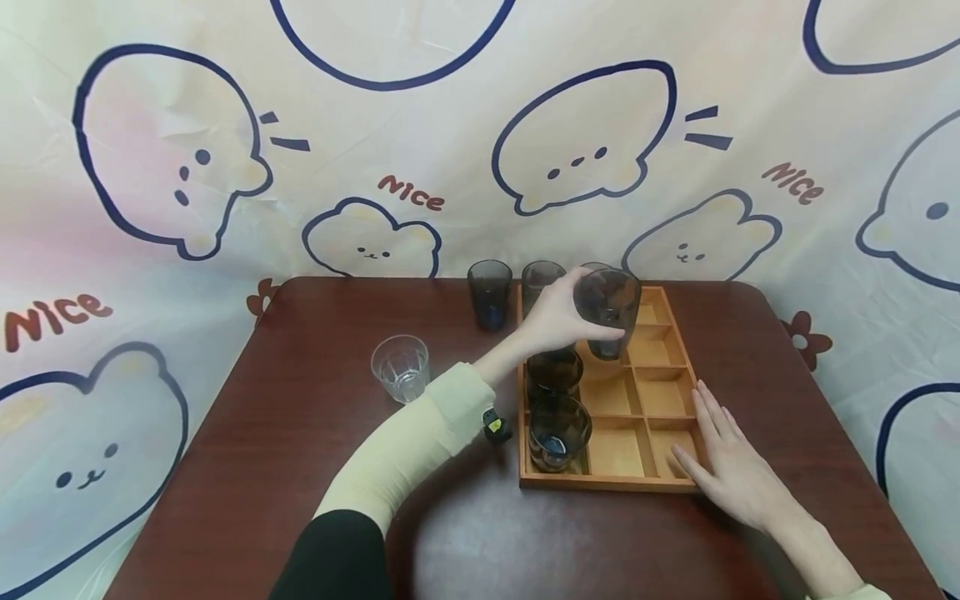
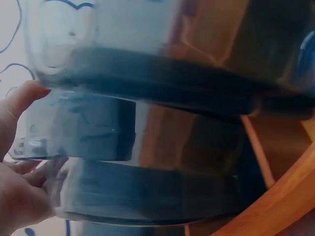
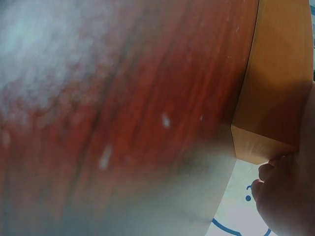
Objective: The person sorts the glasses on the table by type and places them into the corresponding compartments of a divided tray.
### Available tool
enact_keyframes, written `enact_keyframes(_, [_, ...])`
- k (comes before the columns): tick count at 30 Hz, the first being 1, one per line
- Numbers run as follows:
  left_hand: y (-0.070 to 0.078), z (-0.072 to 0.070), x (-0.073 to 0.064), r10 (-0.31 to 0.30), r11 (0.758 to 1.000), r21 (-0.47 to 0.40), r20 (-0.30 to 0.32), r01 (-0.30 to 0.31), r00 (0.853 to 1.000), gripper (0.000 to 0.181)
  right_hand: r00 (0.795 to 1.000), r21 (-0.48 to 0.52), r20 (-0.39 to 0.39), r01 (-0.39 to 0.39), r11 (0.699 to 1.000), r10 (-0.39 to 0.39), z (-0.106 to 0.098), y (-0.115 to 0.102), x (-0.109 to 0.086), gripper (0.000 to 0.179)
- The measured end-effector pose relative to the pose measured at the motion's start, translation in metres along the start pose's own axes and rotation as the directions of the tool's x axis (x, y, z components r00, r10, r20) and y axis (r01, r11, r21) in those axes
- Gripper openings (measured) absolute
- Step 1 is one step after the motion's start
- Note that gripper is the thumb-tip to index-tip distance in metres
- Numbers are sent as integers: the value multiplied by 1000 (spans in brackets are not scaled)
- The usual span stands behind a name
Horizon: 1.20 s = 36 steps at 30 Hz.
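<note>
My left hand (image 1: pixel 557 315) grips a dark tinted drinking glass (image 1: pixel 617 304) between thumb and fingers, raised over the far part of a wooden compartment tray (image 1: pixel 609 482). In the left wrist view, the thumb and fingers of the left hand (image 2: pixel 22 191) lie at the left, beside large, blurred tinted glass. Two dark glasses, a near one (image 1: pixel 558 437) and another (image 1: pixel 553 372) behind it, stand in the tray's left column. Extended fingers of my right hand (image 1: pixel 738 471) rest against the tray's right side near its front corner; the right wrist view shows that hand (image 3: pixel 283 194) beside the wood.
A clear glass (image 1: pixel 401 369) stands on the brown table (image 1: pixel 300 400) left of the tray. Toward the back are a dark glass (image 1: pixel 491 293) and another tinted glass (image 1: pixel 542 279), partly hidden by my left hand. A printed cloth (image 1: pixel 465 125) hangs behind the table.
</note>
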<state>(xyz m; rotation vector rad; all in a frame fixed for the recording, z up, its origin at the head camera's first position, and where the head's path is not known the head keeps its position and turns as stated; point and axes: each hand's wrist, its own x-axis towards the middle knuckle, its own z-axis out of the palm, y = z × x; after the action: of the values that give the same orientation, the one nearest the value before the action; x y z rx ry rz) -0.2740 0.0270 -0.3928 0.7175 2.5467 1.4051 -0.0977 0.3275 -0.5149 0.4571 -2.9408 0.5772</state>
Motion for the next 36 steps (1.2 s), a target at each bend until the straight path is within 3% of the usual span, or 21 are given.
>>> enact_keyframes(11, [-14,16,7,29,997,75,33,-32,999,92,1000,-3,12,-4,1000,4,0,0,0,96])
enact_keyframes(16, [-16,20,13,38,984,170,60,-48,997,94,1000,-1,15,-10,1000,10,-1,-1,0,97])
enact_keyframes(17, [-26,26,21,46,979,195,58,-56,997,98,1000,0,15,-11,1000,11,-1,-1,0,96])
enact_keyframes(21, [-25,30,24,45,958,279,64,-61,997,99,1000,-1,18,-12,1000,12,0,0,-1,96])
enact_keyframes(23, [-24,33,24,46,941,333,64,-65,997,99,1000,0,15,-13,1000,13,-1,-1,0,96])
enact_keyframes(24, [-14,28,17,40,932,357,72,-63,997,95,1000,-1,14,-13,1000,13,-1,-1,0,96])
enact_keyframes(28, [-13,32,15,51,893,443,68,-76,996,96,1000,-3,9,-17,1000,17,-3,-2,0,96])
enact_keyframes(30, [-13,34,15,52,882,466,62,-75,997,96,1000,-1,12,-18,1000,18,-3,-2,0,97])
enact_keyframes(31, [-21,38,21,51,878,473,56,-72,997,98,1000,0,13,-20,1000,20,-3,-2,0,97])
enact_keyframes(36, [-21,41,21,31,860,507,48,-51,998,99,999,8,24,-28,1000,28,-1,-1,-2,96])
